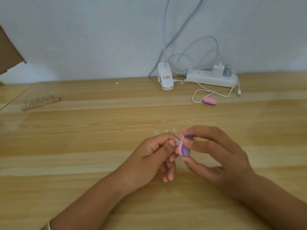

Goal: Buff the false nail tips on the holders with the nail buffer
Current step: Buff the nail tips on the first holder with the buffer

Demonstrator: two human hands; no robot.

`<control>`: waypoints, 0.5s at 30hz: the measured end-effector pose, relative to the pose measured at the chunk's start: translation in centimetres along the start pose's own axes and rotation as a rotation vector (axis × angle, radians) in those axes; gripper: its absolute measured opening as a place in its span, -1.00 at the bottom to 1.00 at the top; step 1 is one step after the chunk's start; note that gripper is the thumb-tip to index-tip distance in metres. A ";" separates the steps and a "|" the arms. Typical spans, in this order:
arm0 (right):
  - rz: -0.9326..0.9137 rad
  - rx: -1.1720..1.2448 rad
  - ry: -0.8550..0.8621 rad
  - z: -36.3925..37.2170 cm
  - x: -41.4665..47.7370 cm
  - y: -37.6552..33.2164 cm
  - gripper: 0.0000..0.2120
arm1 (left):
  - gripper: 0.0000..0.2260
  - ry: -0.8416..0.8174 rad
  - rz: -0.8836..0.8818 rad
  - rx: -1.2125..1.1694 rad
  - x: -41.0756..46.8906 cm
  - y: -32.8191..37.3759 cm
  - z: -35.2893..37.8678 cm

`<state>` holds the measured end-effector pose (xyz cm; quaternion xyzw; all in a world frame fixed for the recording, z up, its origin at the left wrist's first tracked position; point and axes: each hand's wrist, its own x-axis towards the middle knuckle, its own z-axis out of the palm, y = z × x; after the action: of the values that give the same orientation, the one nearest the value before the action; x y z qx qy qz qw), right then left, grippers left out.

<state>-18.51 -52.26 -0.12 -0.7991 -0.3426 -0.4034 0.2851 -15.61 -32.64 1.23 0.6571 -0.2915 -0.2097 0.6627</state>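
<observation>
My right hand [214,155] pinches a pink and purple nail buffer [183,147] between thumb and fingers, above the wooden table. Its pink face lies against a clear false nail tip [177,141] that my left hand [154,156] pinches on a holder. Three more clear nail tips [166,131] show just beyond my left fingers; whether they stand on the table or are held I cannot tell. A wooden base [40,103] with several metal holders lies at the far left of the table.
A second pink and purple buffer [209,101] lies at the back right beside a looped white cable [214,93]. A white clip lamp [165,78] and a power strip [211,78] stand against the wall. Cardboard [8,47] juts in at the upper left.
</observation>
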 end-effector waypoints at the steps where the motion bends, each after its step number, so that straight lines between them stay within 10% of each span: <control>1: 0.021 -0.009 0.010 -0.1 0.0 0.2 -0.86 | -0.77 -0.003 -0.003 -0.026 0.0 0.1 0.0; 15: 0.027 -0.036 0.008 0.2 0.2 0.3 -0.88 | -0.76 0.107 -0.018 0.120 0.2 -0.2 0.1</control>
<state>-18.12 -52.20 -0.14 -0.8071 -0.3235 -0.4087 0.2772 -15.48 -32.87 1.02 0.7087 -0.2618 -0.1627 0.6347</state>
